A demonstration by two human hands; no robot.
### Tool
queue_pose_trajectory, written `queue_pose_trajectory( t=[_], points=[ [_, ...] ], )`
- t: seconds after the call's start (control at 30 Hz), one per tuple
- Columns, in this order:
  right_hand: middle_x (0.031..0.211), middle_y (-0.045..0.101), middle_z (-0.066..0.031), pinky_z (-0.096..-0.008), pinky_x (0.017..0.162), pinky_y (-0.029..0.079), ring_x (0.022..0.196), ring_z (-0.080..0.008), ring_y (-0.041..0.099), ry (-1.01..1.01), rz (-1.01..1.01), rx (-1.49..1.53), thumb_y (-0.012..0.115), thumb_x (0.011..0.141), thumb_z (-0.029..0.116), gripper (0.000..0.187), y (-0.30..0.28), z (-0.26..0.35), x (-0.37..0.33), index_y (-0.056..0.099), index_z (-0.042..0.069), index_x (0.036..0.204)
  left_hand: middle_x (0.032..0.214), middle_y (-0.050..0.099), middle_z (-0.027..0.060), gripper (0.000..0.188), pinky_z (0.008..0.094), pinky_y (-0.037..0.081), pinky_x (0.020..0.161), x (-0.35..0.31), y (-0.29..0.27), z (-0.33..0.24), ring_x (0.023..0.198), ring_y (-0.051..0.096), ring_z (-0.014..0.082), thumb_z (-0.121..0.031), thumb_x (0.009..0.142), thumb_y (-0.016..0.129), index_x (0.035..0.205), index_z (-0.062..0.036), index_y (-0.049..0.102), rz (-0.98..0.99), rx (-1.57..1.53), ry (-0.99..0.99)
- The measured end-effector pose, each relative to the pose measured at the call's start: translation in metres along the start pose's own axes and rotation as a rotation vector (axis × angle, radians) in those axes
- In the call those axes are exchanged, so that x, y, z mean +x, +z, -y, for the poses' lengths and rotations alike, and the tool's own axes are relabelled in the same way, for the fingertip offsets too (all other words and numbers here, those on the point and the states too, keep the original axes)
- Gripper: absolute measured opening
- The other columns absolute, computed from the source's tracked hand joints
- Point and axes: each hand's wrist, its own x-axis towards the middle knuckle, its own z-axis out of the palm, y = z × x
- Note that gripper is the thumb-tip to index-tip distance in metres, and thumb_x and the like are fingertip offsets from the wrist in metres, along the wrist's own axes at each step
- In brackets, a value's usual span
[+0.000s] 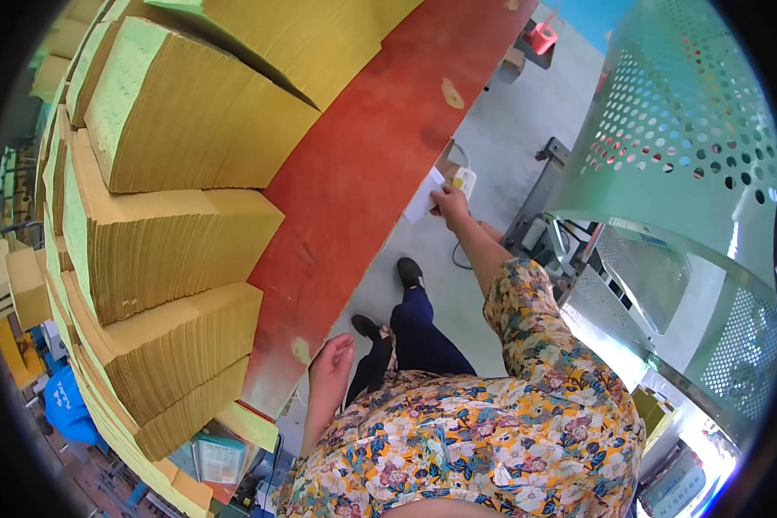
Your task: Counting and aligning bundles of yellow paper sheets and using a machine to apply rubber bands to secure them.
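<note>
My right hand (450, 203) reaches forward past the edge of a red table (363, 164) and pinches a small white slip of paper (424, 197). Just beyond it lies a small pale yellow object (464, 180) on the floor side. My left hand (331, 358) rests low against the near edge of the red table, fingers loosely curled, holding nothing. Large stacks of yellow paper sheets with green edges (173, 216) fill the table to the left. My flowered sleeve and dark trousers with black shoes (409, 272) show below.
A pale green machine with perforated metal guards (682, 129) stands at the right, with a grey frame (544, 186) at its base. Grey concrete floor (509, 112) runs between table and machine. A red item (541, 37) sits far back. Blue and yellow clutter (65, 406) lies lower left.
</note>
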Motion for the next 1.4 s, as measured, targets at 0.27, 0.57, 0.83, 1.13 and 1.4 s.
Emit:
queue_pose_trajectory(
  t=[0.27,0.57,0.83,1.13,1.4],
  points=[
    [0.083,0.065,-0.0121,-0.0294,0.052,0.055,0.061,-0.0196,0.065,-0.068,0.017,0.025,0.067,0.086,0.013,0.022,0.028,-0.001,0.011,0.060,-0.003,0.100,0.114,0.068,0.0127,0.029,0.0301,0.049,0.091,-0.009,0.008,0.016,0.102,0.064,0.0174,-0.014,0.096,0.060,0.121,0.0006,0.059,-0.023,0.059,-0.048],
    [0.103,0.063,-0.0154,-0.0351,0.066,0.055,0.080,-0.0237,0.065,-0.175,-0.422,-0.131,0.070,0.083,0.017,0.044,-0.003,-0.022,-0.015,0.055,0.001,0.121,0.114,0.067,0.0126,0.029,0.0295,0.049,0.092,0.003,0.022,0.005,0.103,0.064,0.0170,-0.013,0.096,0.059,0.121,0.0018,0.059,0.044,-0.032,-0.062],
    [0.110,0.065,-0.0151,-0.0410,0.086,0.051,0.099,-0.0315,0.065,-0.510,-0.287,-0.503,0.070,0.081,0.022,0.041,0.019,0.016,-0.016,0.060,0.004,0.116,0.115,0.067,0.0131,0.030,0.0293,0.049,0.092,0.003,0.020,0.012,0.104,0.064,0.0173,-0.014,0.097,0.059,0.123,0.0014,0.058,0.040,0.009,-0.095],
    [0.107,0.067,-0.0202,-0.0436,0.085,0.052,0.099,-0.0356,0.066,-0.265,-0.343,-0.508,0.074,0.075,0.022,0.044,0.039,0.009,-0.008,0.059,0.004,0.113,0.117,0.067,0.0138,0.030,0.0296,0.048,0.092,0.003,0.018,0.008,0.105,0.064,0.0176,-0.014,0.097,0.058,0.123,0.0006,0.058,0.031,0.025,-0.096],
    [0.099,0.069,-0.0179,-0.0448,0.082,0.052,0.095,-0.0377,0.066,-0.486,-0.367,-0.474,0.068,0.077,0.018,0.031,0.027,0.019,0.004,0.063,0.010,0.107,0.116,0.067,0.0143,0.030,0.0299,0.048,0.092,0.005,0.018,0.009,0.105,0.064,0.0180,-0.014,0.097,0.058,0.124,0.0009,0.057,0.030,-0.005,-0.095]
  ],
)
